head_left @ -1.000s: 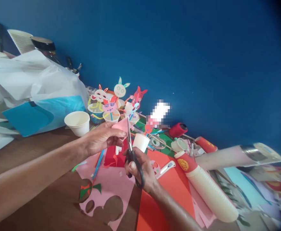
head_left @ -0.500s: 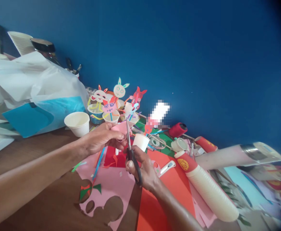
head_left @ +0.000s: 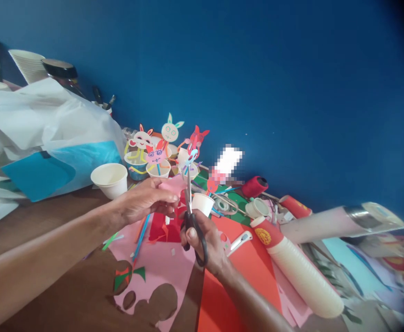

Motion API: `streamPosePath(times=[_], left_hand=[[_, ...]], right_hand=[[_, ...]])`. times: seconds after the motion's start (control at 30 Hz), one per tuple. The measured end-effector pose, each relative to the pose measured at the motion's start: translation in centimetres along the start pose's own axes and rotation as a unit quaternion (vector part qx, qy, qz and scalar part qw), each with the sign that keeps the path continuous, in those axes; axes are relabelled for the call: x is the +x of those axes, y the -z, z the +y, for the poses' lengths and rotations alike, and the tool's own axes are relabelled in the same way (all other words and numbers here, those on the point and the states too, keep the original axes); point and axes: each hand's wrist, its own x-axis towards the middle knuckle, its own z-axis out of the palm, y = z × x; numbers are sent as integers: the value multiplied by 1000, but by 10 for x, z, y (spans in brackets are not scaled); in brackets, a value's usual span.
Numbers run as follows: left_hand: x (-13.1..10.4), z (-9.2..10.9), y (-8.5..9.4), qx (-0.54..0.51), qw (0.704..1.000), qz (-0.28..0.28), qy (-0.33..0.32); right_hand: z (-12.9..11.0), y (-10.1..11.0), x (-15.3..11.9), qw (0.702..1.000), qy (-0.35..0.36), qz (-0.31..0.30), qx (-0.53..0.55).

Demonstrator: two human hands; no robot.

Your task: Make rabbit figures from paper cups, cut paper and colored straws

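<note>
Head view: hands (head_left: 146, 199) pinch pink paper (head_left: 174, 183), grip scissors (head_left: 188, 199) beside white cup's rim (head_left: 203, 197).

Table (head_left: 67, 295) open front-left; cups (head_left: 202, 204) block beyond.

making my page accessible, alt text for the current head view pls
The left hand holds a small pink paper piece beside black-handled metal scissors in the right hand. Beyond, eared paper figures stand in paper cups before a blue wall; below, a holed pink paper sheet lies on a brown table.
</note>
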Motion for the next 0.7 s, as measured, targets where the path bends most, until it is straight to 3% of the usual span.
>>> streamPosePath(times=[0.4,0.7], left_hand=[[1,-2,3,-48,999,-3,-23],[-1,2,0,-67,996,47,-46]], right_hand=[[-3,-1,-1,1000,7,6,7],[1,-3,1,1000,30,6,-1]])
